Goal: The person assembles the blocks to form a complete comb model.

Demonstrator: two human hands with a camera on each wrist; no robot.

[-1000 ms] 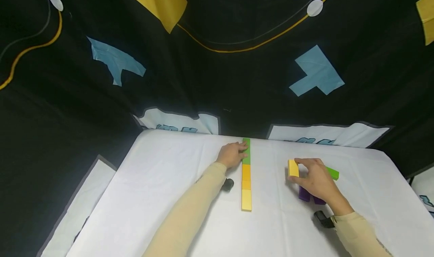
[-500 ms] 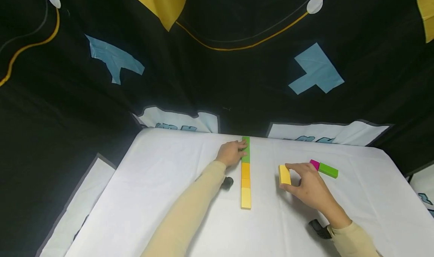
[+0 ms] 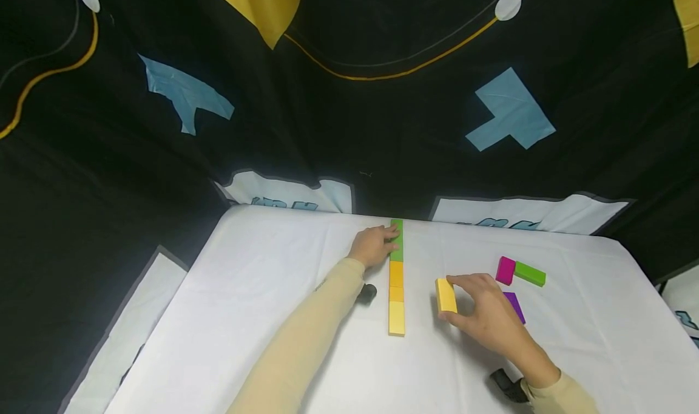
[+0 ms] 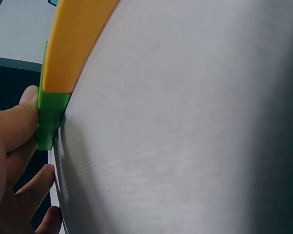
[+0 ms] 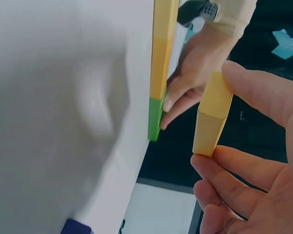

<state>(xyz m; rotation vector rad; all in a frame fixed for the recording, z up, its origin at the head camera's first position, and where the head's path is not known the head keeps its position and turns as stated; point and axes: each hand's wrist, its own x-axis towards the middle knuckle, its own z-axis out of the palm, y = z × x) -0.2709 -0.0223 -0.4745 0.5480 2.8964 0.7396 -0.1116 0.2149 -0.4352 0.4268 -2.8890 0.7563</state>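
A straight row of blocks runs lengthwise on the white table: green (image 3: pixel 398 254) at the far end, orange (image 3: pixel 395 274) in the middle, pale yellow (image 3: pixel 397 318) nearest me. My left hand (image 3: pixel 371 246) touches the green end with its fingertips from the left side. In the left wrist view, the thumb (image 4: pixel 28 95) lies against the green block while the other fingers spread below. To the right of the row, my right hand (image 3: pixel 488 314) pinches a yellow block (image 3: pixel 446 295) between thumb and fingers. The right wrist view shows that yellow block (image 5: pixel 212 114) held above the table.
On the right part of the white table (image 3: pixel 579 341) lie a magenta block (image 3: pixel 505 271), a loose green block (image 3: pixel 530 274) beside it and a purple block (image 3: pixel 514 306), partly covered by my right hand. A black curtain (image 3: pixel 382 135) hangs behind the table's far edge.
My right hand has carried the yellow block left and toward me, closer to the row, uncovering the magenta block. The left hand stays at the green end.
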